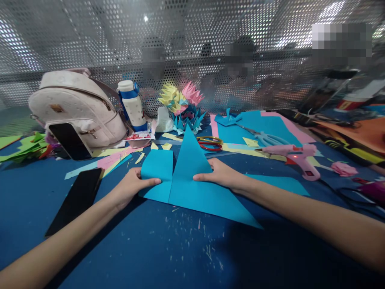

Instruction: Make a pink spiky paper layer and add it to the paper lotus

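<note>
My left hand (132,185) pinches a rectangular flap of blue paper (158,168), its thumb lying on top and its fingers behind. A larger triangular part of blue paper (192,160), with its peak pointing up and away, is gripped at its right edge by my right hand (218,173). A straight line or gap runs between the two parts and narrows toward the lower edge; I cannot tell whether they are still joined there. Another piece of blue paper (279,184) lies flat beyond my right forearm.
Behind stand a white backpack (78,104), a bottle (132,104) and folded paper flowers (189,118). A black phone (76,198) lies left. Red-handled scissors (210,146), blue-handled pliers (270,139) and a pink glue gun (296,154) with a cord lie to the right.
</note>
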Demonstrator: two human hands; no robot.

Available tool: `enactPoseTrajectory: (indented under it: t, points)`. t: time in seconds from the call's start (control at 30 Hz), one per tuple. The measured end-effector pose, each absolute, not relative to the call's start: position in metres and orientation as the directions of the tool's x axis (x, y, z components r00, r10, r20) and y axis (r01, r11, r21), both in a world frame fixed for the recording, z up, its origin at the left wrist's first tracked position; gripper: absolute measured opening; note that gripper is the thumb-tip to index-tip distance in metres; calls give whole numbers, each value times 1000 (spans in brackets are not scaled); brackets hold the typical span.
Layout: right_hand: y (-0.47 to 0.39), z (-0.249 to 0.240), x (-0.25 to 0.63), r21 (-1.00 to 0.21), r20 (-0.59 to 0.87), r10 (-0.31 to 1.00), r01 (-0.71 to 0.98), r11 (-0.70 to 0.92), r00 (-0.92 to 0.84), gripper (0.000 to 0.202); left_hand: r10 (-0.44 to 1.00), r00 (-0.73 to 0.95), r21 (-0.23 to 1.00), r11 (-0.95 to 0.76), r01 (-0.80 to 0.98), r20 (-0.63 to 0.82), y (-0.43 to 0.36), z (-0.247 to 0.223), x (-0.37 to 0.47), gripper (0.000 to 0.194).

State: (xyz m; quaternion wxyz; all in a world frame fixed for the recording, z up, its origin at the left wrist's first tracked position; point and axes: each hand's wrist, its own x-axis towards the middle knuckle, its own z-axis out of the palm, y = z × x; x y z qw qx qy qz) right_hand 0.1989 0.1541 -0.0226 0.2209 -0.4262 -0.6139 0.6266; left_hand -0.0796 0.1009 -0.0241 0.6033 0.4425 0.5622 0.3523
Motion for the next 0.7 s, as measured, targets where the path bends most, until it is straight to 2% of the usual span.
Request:
enactPoseTrajectory:
  t: [0.2,0.5,0.7]
  points:
    - [157,-25,201,-962,-262,808,212,-173,-528,51,939,112,946,325,7,-324,100,-25,-82,32]
    - [156,-22,200,-957,-275,807,233,-176,-522,52,935,111,941,339,8,-338,100,-21,-80,32]
    - [157,-19,205,-916,-345,767,373,-148,-542,55,925,114,930,367,-23,-362,101,-20,-79,31]
